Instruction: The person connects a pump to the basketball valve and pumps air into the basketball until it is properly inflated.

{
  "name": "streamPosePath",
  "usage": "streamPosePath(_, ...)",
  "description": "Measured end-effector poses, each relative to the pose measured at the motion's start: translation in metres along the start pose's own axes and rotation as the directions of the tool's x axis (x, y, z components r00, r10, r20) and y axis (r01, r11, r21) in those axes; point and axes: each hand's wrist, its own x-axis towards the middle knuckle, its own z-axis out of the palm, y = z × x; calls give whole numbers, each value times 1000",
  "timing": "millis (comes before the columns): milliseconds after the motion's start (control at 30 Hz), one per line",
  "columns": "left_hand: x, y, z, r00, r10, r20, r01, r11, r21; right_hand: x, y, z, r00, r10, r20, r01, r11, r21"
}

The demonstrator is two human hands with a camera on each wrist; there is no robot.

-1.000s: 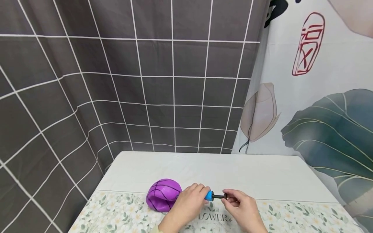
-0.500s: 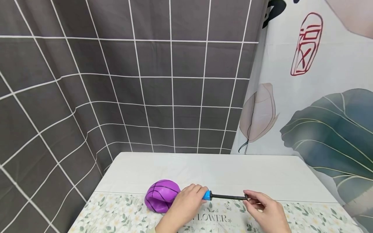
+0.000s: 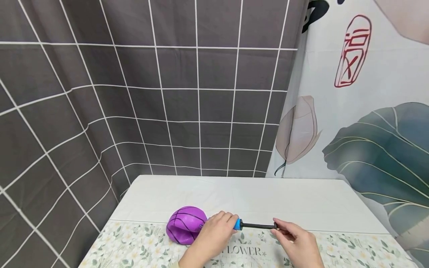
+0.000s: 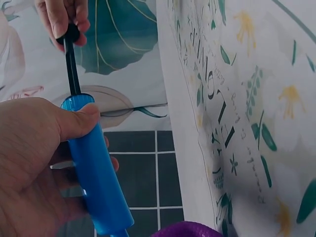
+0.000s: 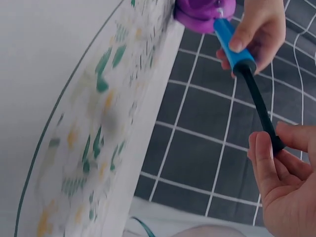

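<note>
A blue hand pump (image 4: 98, 168) with a black plunger rod (image 3: 258, 226) lies across between the two hands. My left hand (image 3: 216, 230) grips its blue barrel, thumb along the top in the left wrist view. The black end of the rod is pinched between thumb and fingers of my right hand (image 3: 296, 240), and a long stretch of rod shows outside the barrel. At the pump's other end sits a purple ball (image 3: 186, 225) with black lines, partly deflated and dented at its front. In the right wrist view the pump's tip meets the ball (image 5: 200, 15); the exact joint is unclear.
Beneath the hands is a table with a white and floral cloth (image 3: 134, 245) printed with lettering. A dark gridded curtain (image 3: 214, 104) hangs behind and at left. A pale curtain with leaf prints (image 3: 378, 149) hangs at right.
My right hand first drew the plunger rod far out to the right, then moved slightly back left, pushing it partway in. The left hand and the ball stay nearly in place.
</note>
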Motion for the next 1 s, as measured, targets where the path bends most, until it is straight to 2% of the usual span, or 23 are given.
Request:
streamPosePath(100, 1, 2, -1, 1000, 2, 2, -2, 1000, 7, -1, -5, 10, 999, -31, 9, 30, 999, 21)
streamPosePath(333, 1, 7, -1, 999, 44, -14, -44, 998, 37, -2, -17, 37, 995, -20, 96, 10, 995, 100)
streamPosePath(500, 0, 7, -1, 998, 53, -25, -52, 998, 31, 0, -23, 47, 988, -17, 151, -6, 988, 152)
streamPosePath(667, -1, 4, -1, 998, 55, -12, -55, 998, 6, 4, -23, 41, 977, 34, 211, -71, 983, 170)
streamPosePath(800, 0, 2, -3, 999, 40, 3, -40, 999, -7, 6, -19, 31, 979, 53, 199, -89, 981, 174)
streamPosePath(1000, -3, -1, -4, 1000, 27, 14, -27, 1000, 1, 7, -8, 9, 985, 91, 146, -109, 986, 125)
